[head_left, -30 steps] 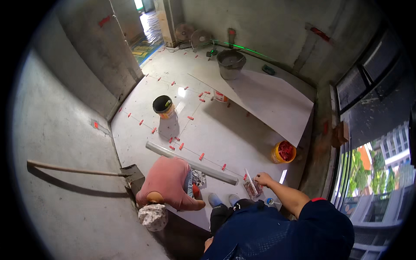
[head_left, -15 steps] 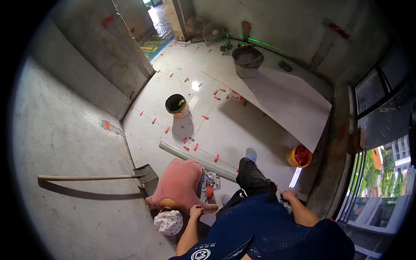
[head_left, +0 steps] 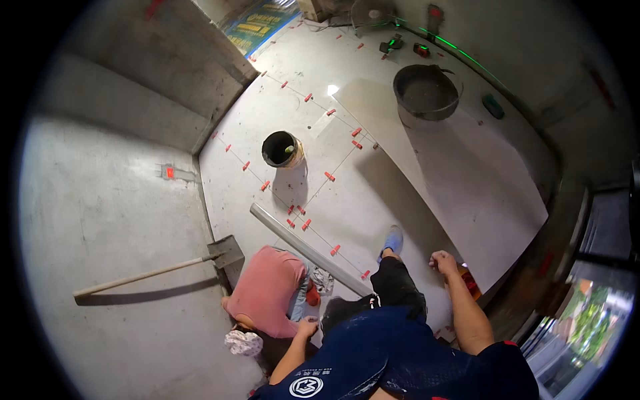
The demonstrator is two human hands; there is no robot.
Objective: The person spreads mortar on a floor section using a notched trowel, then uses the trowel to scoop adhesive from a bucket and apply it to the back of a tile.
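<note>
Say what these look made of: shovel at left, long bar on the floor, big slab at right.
Shovel: handle likely wood, matt pale tan; blade probably steel, dull grey and thin.
Long bar: perhaps aluminium, plain grey with straight edges; plastic possible.
Slab: probably porcelain tile, pale, smooth and crisp-edged; stone can't be ruled out.

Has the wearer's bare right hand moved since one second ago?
Yes, forward: the right hand now appears beside the left edge of the flat white panel.
</note>
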